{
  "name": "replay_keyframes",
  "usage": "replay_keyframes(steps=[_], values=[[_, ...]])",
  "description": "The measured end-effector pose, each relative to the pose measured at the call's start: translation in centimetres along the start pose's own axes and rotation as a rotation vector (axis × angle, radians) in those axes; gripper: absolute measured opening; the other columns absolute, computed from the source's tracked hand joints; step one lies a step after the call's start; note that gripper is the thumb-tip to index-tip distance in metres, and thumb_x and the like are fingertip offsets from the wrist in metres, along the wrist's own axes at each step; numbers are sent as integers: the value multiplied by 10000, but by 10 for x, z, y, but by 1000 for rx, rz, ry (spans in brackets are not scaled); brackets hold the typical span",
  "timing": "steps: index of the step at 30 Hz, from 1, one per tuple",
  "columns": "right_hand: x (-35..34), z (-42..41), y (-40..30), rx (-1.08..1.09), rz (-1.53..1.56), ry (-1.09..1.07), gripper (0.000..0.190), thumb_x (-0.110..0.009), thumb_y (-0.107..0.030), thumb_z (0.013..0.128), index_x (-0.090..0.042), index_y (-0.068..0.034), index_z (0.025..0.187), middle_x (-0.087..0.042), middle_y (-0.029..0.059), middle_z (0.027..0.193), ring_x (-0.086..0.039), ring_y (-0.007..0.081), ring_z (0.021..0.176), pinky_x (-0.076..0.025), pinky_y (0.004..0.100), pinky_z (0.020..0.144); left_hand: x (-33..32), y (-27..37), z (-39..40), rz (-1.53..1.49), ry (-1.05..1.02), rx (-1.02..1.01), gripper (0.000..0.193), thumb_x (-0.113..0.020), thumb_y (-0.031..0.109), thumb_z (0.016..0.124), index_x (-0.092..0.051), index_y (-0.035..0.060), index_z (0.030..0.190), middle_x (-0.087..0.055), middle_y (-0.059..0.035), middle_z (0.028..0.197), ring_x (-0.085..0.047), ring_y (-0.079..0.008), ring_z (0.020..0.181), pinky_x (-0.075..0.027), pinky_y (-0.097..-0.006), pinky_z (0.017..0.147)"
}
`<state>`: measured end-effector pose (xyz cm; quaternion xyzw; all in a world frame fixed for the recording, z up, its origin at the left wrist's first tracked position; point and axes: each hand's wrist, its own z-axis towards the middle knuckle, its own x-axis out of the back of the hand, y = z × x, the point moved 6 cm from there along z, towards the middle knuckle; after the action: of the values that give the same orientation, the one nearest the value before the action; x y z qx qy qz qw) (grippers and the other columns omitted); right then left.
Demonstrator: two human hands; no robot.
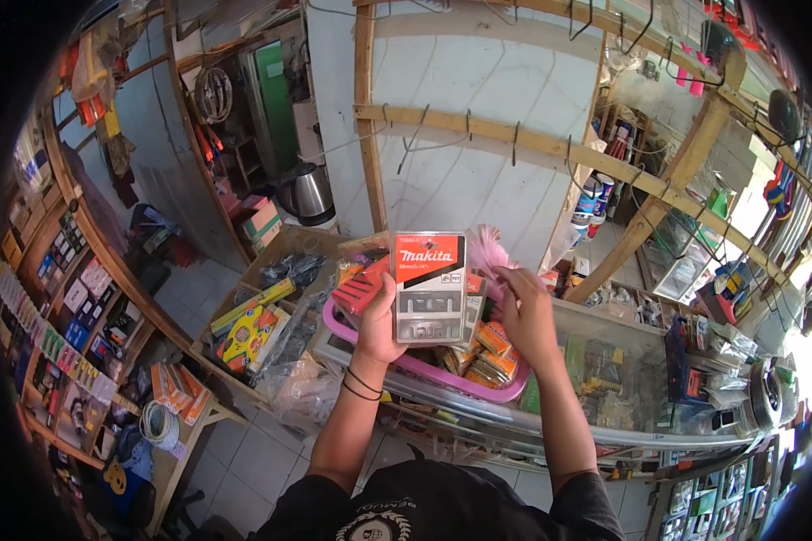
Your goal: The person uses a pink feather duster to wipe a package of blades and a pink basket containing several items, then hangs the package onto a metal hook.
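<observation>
My left hand (379, 331) grips a Makita blister pack (430, 287) by its left edge, front facing me. Two grey metal blades show through its clear plastic. My right hand (531, 314) pinches a pink duster of plastic strips (490, 255) just right of the pack. Behind the held pack, a second Makita pack (474, 301) is partly hidden. Below my hands a pink plastic basket (457, 387) holds several orange-labelled small packets (494, 358). A red box with black stripes (360, 287) is just behind my left thumb.
The basket stands on a glass display counter (602, 412). Left of it, a wooden tray holds bagged goods and a yellow toy-like package (249, 335). A steel kettle (309, 194) stands behind. Wire hooks (469, 125) hang from a wooden rail ahead. Wire coils (764, 399) sit far right.
</observation>
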<state>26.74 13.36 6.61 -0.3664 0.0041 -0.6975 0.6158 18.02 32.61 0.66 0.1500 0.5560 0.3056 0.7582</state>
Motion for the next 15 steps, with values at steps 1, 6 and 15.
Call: replay_keyframes(steps=[1, 6, 15], values=[[0, 2, -17, -3, -9, 11, 249, -557, -3, 941, -670, 3, 1163, -663, 145, 932, -666, 297, 900, -522, 386, 818, -1, -1, 2, 18, 12, 11, 626, -375, 528, 1057, -458, 59, 1463, -574, -112, 1410, -589, -265, 1257, -490, -427, 1039], [-34, 1, -33, -381, 759, 34, 211, -504, -166, 1067, -598, 14, 1127, -591, -19, 864, -498, 12, 752, -396, 195, 636, -31, 5, 7, 223, 76, -76, 576, -391, 468, 1079, -500, -4, 1391, -602, -119, 1339, -599, -210, 1213, -483, -367, 1021], [28, 9, -66, -185, 642, 354, 153, -490, -115, 1060, -529, 17, 1124, -574, -22, 816, -430, 7, 720, -344, 192, 621, -107, 26, 23, 891, -42, -316, 414, -489, 319, 1083, -665, -46, 1166, -693, -31, 1056, -559, -49, 956, -455, -243, 849]])
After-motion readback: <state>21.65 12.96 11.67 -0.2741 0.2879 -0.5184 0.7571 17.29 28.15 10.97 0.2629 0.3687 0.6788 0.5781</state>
